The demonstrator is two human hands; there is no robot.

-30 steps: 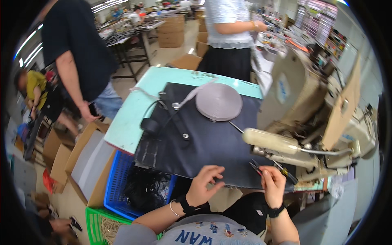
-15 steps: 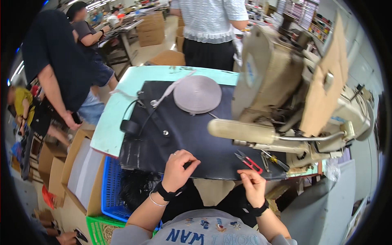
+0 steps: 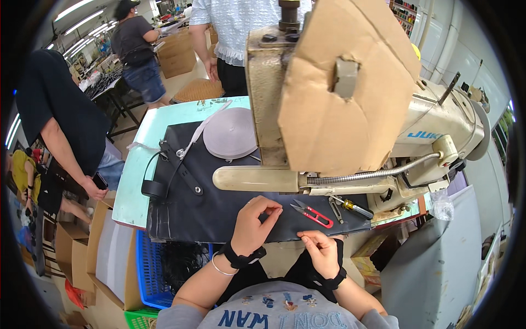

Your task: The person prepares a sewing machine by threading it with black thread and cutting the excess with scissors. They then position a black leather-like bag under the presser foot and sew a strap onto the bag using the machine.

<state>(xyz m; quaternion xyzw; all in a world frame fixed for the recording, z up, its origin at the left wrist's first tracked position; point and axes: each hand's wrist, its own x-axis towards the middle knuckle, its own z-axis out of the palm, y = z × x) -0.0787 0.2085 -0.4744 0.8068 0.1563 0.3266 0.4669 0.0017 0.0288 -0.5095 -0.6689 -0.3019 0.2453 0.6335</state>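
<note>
My left hand is held over the front edge of the black mat, thumb and fingertips drawn together in a pinch. Lower and to the right, my right hand pinches thumb against forefinger. Anything between either hand's fingers is too small to make out. Red-handled thread snips lie on the mat just beyond my hands, blades partly spread. Right of them are a slim metal piece and a screwdriver with a yellow and black handle. A sewing machine stands over the mat, partly covered by cardboard.
A coil of pale grey tape and a black strap with metal snaps lie on the mat. Near them sits a black cylinder with a cable. Left below are a blue basket and cartons. Other people stand beyond the table.
The view has swung right, so table and machine appear further left. My hands stay pinched and have come slightly closer together. A person in the background has turned and moved.
</note>
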